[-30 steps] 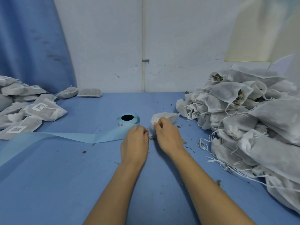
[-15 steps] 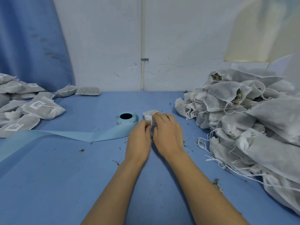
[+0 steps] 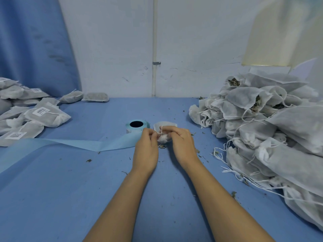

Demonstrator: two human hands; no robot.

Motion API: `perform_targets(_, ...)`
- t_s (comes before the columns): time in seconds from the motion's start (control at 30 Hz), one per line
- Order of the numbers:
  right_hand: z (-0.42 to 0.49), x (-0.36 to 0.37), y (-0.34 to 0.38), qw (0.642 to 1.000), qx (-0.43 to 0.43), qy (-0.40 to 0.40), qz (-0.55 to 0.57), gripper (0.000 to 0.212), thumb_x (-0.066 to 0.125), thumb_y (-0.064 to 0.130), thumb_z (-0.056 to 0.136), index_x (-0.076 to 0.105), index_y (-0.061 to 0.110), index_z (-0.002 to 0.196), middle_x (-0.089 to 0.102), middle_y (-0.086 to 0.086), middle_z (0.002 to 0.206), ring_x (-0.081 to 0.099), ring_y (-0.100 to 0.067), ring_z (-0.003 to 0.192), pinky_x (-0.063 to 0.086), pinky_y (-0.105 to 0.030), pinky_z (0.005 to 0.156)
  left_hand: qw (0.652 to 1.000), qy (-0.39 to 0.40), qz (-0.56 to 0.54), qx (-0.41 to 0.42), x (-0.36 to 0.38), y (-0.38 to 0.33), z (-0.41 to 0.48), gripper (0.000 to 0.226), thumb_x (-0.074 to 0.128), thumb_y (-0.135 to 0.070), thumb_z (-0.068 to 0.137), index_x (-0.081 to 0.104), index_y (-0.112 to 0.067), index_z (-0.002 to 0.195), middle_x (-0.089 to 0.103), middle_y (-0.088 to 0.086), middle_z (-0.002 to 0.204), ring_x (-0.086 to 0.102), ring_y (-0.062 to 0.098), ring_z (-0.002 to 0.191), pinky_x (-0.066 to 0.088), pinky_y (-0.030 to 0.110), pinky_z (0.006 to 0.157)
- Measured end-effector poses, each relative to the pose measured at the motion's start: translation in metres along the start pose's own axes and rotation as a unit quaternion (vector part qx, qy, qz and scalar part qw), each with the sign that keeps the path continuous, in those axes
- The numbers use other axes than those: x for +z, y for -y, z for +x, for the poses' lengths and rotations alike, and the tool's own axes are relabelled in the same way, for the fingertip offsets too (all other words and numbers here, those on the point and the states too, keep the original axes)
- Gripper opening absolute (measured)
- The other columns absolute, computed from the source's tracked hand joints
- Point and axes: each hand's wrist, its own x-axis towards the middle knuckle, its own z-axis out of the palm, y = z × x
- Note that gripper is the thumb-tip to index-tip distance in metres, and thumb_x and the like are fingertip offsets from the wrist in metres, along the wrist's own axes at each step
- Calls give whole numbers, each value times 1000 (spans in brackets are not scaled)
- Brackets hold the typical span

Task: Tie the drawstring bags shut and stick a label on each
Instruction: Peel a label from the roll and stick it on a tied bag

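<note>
— Where do the hands stand?

— Close together in the middle of the table (image 3: 70, 189), backs up. The left hand (image 3: 146, 145) has its fingers curled and seems to pinch the drawstring (image 3: 161, 130). The right hand (image 3: 181, 142) curls round the gathered neck of the small drawstring bag (image 3: 164, 124), which lies on the table just beyond the fingertips.

— Is it knotted yet?

— I can't tell; a loop of cord stands up over the neck, so I'd judge the tying is under way.

— How should it be done well?

— Keep the neck bunched tight while the cord is drawn snug, or herb bits will spill out; crumbs already lie around.

— And the arms?

— Both forearms reach straight forward, wrists low, converging on the bag.

— What's nearby?

— The label roll (image 3: 137, 125) sits just left of the bag, its backing strip (image 3: 78, 144) trailing leftward. Labelled bags (image 3: 47, 116) lie far left, and the pile of open bags (image 3: 262, 128) is on the right.
</note>
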Motion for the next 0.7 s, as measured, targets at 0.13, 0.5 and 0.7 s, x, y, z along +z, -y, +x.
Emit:
perform_targets(0.13, -2, -3, 6, 988, 20, 67, 136, 36, 42, -4, 83, 74, 11, 83, 72, 3, 85, 65, 0, 80, 44, -5, 68, 997, -46, -44, -50, -3, -1, 4, 13, 37, -21, 99, 48, -15, 95, 59, -7, 83, 53, 4, 70, 42, 21, 61)
perform_targets(0.5, -3, 2, 11, 974, -34, 178, 136, 41, 42, -8, 76, 76, 13, 76, 69, -20, 88, 65, -16, 81, 46, -5, 68, 994, -73, -85, -15, -9, -7, 3, 11, 43, -16, 97, 51, -10, 92, 59, 8, 72, 53, 12, 49, 40, 11, 48)
perform_targets(0.7, 0, 8, 12, 967, -20, 201, 155, 31, 48, 2, 67, 75, 4, 81, 73, -2, 72, 68, -8, 74, 48, -11, 67, 983, -76, -162, -47, -12, -7, 4, 14, 41, -12, 98, 52, -14, 89, 64, 2, 83, 61, 17, 57, 48, 14, 52)
